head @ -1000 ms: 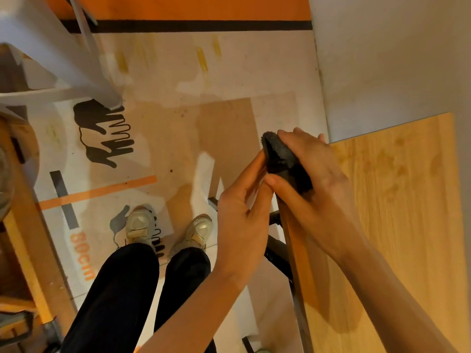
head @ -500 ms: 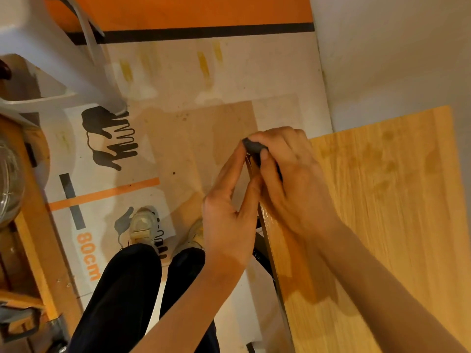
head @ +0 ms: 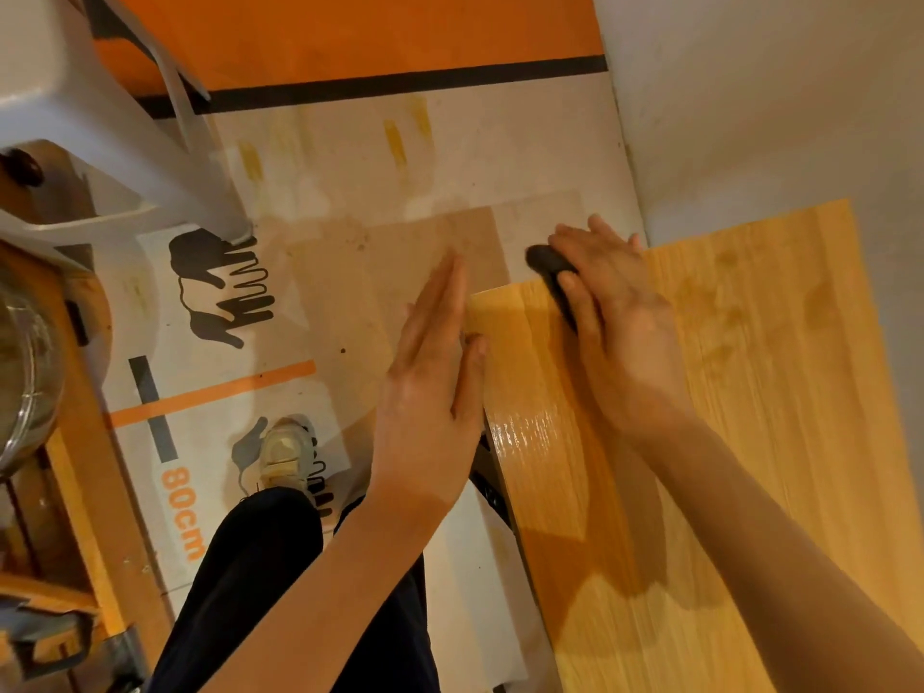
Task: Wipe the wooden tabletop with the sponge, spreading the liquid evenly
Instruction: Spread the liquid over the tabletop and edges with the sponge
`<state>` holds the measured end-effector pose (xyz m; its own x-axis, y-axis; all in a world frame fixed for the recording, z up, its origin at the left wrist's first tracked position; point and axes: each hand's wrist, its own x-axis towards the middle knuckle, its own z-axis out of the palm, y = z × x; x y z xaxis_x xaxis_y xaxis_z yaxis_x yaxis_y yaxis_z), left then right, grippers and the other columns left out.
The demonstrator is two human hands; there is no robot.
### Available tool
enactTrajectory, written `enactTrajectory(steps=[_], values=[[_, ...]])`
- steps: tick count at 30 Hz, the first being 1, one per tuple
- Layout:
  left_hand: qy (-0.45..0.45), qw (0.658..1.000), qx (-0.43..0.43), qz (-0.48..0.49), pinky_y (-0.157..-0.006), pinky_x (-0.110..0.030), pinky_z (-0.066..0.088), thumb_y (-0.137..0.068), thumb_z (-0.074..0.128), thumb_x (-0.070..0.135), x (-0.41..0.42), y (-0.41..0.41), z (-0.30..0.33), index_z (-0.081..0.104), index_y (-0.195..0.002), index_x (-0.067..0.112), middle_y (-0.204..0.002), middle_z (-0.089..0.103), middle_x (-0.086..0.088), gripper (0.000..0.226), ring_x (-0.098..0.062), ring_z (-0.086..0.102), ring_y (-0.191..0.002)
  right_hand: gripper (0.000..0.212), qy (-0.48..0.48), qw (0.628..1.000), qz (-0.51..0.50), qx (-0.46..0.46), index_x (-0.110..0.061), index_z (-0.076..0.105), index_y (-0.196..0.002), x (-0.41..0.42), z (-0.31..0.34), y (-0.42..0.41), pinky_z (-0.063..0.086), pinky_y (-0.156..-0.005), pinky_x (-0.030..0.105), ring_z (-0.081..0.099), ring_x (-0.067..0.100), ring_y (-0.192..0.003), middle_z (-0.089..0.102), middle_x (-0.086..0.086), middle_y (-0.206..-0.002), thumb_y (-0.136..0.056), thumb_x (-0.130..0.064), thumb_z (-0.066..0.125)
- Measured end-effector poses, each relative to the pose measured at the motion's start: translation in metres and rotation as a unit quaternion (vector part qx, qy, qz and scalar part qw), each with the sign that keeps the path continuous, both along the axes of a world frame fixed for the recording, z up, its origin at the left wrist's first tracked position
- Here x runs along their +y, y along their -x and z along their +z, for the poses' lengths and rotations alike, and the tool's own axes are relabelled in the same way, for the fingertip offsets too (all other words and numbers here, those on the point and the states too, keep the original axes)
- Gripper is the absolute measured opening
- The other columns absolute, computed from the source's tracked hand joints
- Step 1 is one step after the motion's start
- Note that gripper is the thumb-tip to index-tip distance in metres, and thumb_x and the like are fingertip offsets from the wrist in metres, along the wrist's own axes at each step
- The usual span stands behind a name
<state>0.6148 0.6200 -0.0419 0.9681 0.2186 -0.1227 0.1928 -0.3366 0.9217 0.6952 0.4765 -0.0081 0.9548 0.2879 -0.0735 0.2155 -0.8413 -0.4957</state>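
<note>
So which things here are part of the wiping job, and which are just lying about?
In the job:
right hand holding the dark sponge
wooden tabletop, wet sheen near its edge
left hand, flat at the table edge

Lying about:
white stool
glass bowl

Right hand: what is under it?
A dark sponge, pressed by the right hand onto the wooden tabletop near its far left corner. Only the sponge's end and one edge show; the rest, and the wood beneath, are covered.
</note>
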Motion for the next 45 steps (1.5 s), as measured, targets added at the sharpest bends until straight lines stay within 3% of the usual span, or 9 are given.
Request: enactTrajectory(steps=[4,8,13,19,25,31,35,42,45], values=[[-0.275,0.951,-0.060,-0.129,-0.128,-0.043,0.013,-0.107,0.039,0.016,-0.015,-0.011,0.006,0.021,-0.158,0.002,-0.167,0.019,-0.015,0.056,-0.027,0.014,-0.156,0.037,-0.020,0.997,-0.074,-0.005,-0.009,0.048,-0.140,-0.013,-0.005,-0.006,0.008,-0.124,0.037,0.021,0.018,-0.148,0.046,0.004,-0.147,-0.104,-0.018,0.040],[-0.365,0.916,-0.044,-0.164,-0.127,-0.043,0.011,-0.106,0.043,0.014,-0.020,-0.011,0.002,0.023,-0.158,-0.002,-0.166,0.019,-0.019,0.058,-0.030,0.017,-0.155,0.045,-0.033,0.999,-0.032,-0.008,-0.011,0.039,-0.145,-0.021,-0.005,0.026,0.014,-0.123,0.045,0.016,0.016,-0.149,0.038,0.002,-0.153,-0.102,-0.017,0.048],[-0.374,0.911,-0.030,-0.169,-0.126,-0.042,0.009,-0.105,0.037,0.014,-0.022,-0.017,0.006,0.025,-0.157,-0.001,-0.166,0.020,-0.018,0.056,-0.029,0.016,-0.156,0.044,-0.006,1.000,-0.015,0.007,-0.013,0.039,-0.144,-0.035,0.000,0.084,0.013,-0.124,0.039,0.017,0.016,-0.149,0.035,0.001,-0.154,-0.102,-0.022,0.043],[-0.336,0.926,-0.004,-0.169,-0.127,-0.038,0.003,-0.104,0.028,0.018,-0.024,-0.020,0.012,0.022,-0.157,0.001,-0.167,0.017,-0.015,0.056,-0.028,0.011,-0.156,0.039,-0.038,0.999,-0.021,-0.015,-0.006,0.047,-0.139,-0.004,-0.008,0.005,0.014,-0.124,0.041,0.024,0.026,-0.146,0.043,0.010,-0.148,-0.101,-0.013,0.046],[-0.321,0.933,-0.002,-0.165,-0.126,-0.031,-0.008,-0.103,0.021,0.023,-0.024,-0.020,0.013,0.021,-0.156,0.001,-0.166,0.016,-0.016,0.058,-0.028,0.007,-0.155,0.044,-0.035,0.999,0.005,-0.010,-0.009,0.044,-0.142,-0.027,-0.007,0.086,0.016,-0.122,0.045,0.019,0.020,-0.149,0.036,0.003,-0.153,-0.098,-0.011,0.051],[-0.306,0.940,0.024,-0.146,-0.128,-0.035,0.000,-0.101,0.022,0.025,-0.029,-0.024,0.019,0.027,-0.155,-0.001,-0.165,0.022,-0.016,0.060,-0.024,0.010,-0.154,0.035,-0.016,0.999,0.044,-0.023,-0.007,0.055,-0.131,-0.002,-0.009,0.012,0.023,-0.120,0.045,0.038,0.027,-0.139,0.055,0.009,-0.136,-0.097,-0.015,0.048],[-0.288,0.946,0.036,-0.145,-0.127,-0.037,0.009,-0.102,0.026,0.028,-0.025,-0.030,0.024,0.038,-0.153,0.002,-0.159,0.040,-0.013,0.058,-0.022,0.032,-0.150,0.028,0.014,0.995,0.091,-0.027,-0.007,0.058,-0.122,-0.025,-0.006,-0.009,0.019,-0.122,0.040,0.053,0.024,-0.118,0.061,0.006,-0.117,-0.101,-0.019,0.043],[-0.294,0.934,0.012,-0.202,-0.125,-0.041,0.019,-0.102,0.028,0.022,-0.030,-0.041,0.020,0.044,-0.149,0.000,-0.153,0.048,-0.015,0.054,-0.029,0.046,-0.143,0.023,0.065,0.995,-0.070,-0.018,-0.009,0.064,-0.102,-0.035,-0.002,-0.036,0.015,-0.122,0.040,0.057,0.025,-0.100,0.063,0.005,-0.100,-0.099,-0.018,0.043],[-0.281,0.940,-0.008,-0.193,-0.122,-0.043,0.021,-0.101,0.031,0.019,-0.026,-0.037,0.015,0.047,-0.146,-0.003,-0.151,0.050,-0.017,0.053,-0.032,0.048,-0.141,0.024,0.032,0.999,0.016,0.006,-0.011,0.065,-0.104,-0.018,0.002,-0.021,0.019,-0.121,0.041,0.057,0.018,-0.097,0.063,0.000,-0.097,-0.101,-0.022,0.043]])
